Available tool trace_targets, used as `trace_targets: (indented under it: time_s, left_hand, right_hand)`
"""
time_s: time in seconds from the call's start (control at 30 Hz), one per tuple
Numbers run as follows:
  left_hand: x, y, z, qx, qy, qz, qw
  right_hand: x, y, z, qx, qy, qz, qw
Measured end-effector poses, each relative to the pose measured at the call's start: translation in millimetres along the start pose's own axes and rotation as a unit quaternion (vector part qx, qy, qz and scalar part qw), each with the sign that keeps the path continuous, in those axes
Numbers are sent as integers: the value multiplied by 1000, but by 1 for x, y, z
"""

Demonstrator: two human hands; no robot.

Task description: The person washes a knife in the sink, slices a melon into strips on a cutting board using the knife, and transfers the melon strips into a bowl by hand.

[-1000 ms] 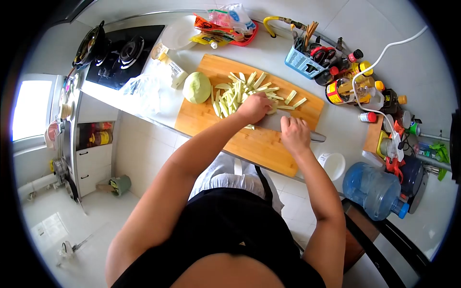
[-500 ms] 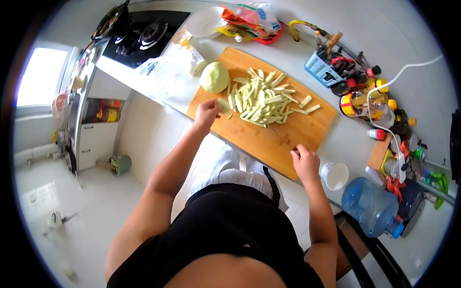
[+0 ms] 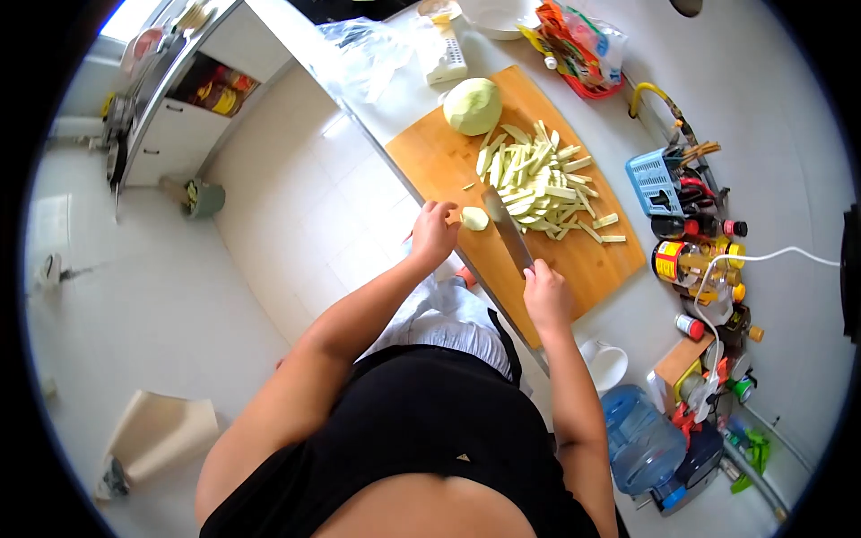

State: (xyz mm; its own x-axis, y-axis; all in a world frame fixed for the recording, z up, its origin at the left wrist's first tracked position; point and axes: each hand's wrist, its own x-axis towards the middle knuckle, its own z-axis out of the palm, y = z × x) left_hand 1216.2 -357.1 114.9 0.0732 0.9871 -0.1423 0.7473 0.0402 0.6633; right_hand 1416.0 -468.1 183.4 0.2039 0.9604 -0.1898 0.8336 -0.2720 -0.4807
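Note:
My right hand (image 3: 548, 292) is wrapped round the handle of a kitchen knife (image 3: 512, 235), whose blade points away from me over the wooden cutting board (image 3: 574, 278). Left of the blade, a small pale green vegetable piece (image 3: 474, 219) lies on the board. My left hand (image 3: 436, 235) is beside that piece at the board's near edge, fingers bent and slightly apart, seemingly holding nothing. Past the blade spreads a pile of cut vegetable sticks (image 3: 538, 184). A round, peeled pale green vegetable (image 3: 473, 107), resembling kohlrabi, sits at the board's far left.
A box grater (image 3: 441, 58) and clear plastic bag (image 3: 368, 54) lie beyond the board. Along the wall stand a blue utensil basket (image 3: 654, 182) and several bottles (image 3: 700, 262). Right of the board are a white mug (image 3: 606, 363) and a large water jug (image 3: 641, 439).
The vegetable piece, earlier in my left hand, now lies on the board. The knife has turned so its blade face shows, its tip beside the piece. The whole view has shifted.

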Motion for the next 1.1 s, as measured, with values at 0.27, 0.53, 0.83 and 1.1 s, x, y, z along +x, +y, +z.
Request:
trace_targets:
  time_s: [0.27,0.53,0.83,1.1]
  left_hand:
    - [-7,3,14,64,-12,266,962]
    - [4,-17,22,90,-17,319,943]
    - [3,-20,26,63,14,342,938]
    - [0,-21,24,55,4,340,939]
  right_hand:
    - [18,1,4,-90,-14,-94,991]
    - [32,16,-5,-131,-32,-162,977]
    - [43,4,31,-233,-70,-174,954]
    - [34,-4,4,-210,-83,-173,959]
